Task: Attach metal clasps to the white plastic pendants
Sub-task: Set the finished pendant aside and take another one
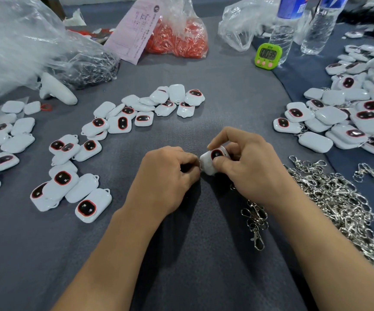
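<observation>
Head view: near the front middle of the desk, the right hand grips a white pendant between thumb and fingers. The left hand is curled tight at its left end; whether it pinches a clasp is hidden. This looks like the fitting step: next, a ring must thread the pendant's small loop. Spare clasps lie heaped toward the right edge. At the far edge a clear bag holds red loops, and a second bag holds dark pieces.

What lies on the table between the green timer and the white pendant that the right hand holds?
Nothing: in the head view, only bare grey cloth stretches from the timer to the pendant in the right hand.
</observation>
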A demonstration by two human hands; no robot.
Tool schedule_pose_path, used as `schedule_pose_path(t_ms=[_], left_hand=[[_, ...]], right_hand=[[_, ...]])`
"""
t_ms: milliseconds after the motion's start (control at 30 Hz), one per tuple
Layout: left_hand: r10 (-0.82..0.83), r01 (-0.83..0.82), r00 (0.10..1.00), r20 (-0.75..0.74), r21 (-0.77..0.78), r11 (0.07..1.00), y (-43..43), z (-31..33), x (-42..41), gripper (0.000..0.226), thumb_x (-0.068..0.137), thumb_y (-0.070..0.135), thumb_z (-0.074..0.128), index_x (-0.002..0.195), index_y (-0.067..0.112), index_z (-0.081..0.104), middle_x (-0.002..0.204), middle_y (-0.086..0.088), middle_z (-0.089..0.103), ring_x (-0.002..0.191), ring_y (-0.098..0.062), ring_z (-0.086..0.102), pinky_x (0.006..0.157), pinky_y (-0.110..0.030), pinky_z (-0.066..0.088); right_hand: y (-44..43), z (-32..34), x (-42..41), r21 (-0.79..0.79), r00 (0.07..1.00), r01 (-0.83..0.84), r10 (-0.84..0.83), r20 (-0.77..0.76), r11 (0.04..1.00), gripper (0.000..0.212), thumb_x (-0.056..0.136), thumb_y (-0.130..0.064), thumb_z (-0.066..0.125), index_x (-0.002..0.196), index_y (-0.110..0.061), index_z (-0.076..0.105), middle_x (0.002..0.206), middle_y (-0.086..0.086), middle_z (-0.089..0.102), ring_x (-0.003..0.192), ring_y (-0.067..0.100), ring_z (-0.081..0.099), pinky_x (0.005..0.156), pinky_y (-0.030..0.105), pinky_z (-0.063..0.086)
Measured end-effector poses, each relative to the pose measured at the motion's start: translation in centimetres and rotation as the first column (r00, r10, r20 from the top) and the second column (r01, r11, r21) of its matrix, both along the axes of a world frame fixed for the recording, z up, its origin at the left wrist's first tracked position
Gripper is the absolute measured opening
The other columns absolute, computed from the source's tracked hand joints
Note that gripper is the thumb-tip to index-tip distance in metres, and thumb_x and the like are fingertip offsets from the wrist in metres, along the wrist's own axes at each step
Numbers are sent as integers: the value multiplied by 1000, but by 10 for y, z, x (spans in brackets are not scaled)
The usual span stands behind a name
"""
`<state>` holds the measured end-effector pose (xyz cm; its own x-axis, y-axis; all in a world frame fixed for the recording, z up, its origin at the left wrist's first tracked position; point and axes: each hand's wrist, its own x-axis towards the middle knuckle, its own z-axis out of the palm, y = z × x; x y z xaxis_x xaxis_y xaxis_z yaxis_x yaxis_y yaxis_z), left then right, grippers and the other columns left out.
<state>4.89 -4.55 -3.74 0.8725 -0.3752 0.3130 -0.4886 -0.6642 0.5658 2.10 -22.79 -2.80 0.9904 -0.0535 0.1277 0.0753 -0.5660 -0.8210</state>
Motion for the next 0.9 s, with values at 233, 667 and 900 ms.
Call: schedule_pose_path(t_ms=[233, 667, 900], left_hand=[[69, -68, 998, 1, -135, 989, -2, 0, 0, 14, 73, 22, 81, 81, 34, 77, 69, 14, 65, 69, -6, 59, 63, -11, 40], [-155, 13, 956, -250, -490, 872, -5, 7, 2, 7, 78, 28, 81, 81, 35, 80, 73, 12, 75, 67, 1, 64, 64, -15, 47], [-162, 87, 969, -186, -357, 930, 1, 8, 1, 12, 74, 26, 82, 83, 34, 80, 67, 12, 66, 59, 0, 55, 59, -13, 38]], right_hand=[[1, 0, 1, 263, 994, 80, -56, -98, 961, 20, 91, -3, 64, 89, -23, 67, 58, -4, 65, 47, 11, 45, 49, 22, 36], [-3, 16, -1, 720, 955, 198, 35, -294, 665, 22, 88, 6, 54, 90, -9, 68, 68, 11, 66, 41, 15, 41, 46, 27, 25], [1, 14, -4, 736, 981, 129, 25, -194, 664, 20, 87, 7, 57, 86, -9, 70, 64, 8, 63, 41, 16, 40, 42, 26, 24]])
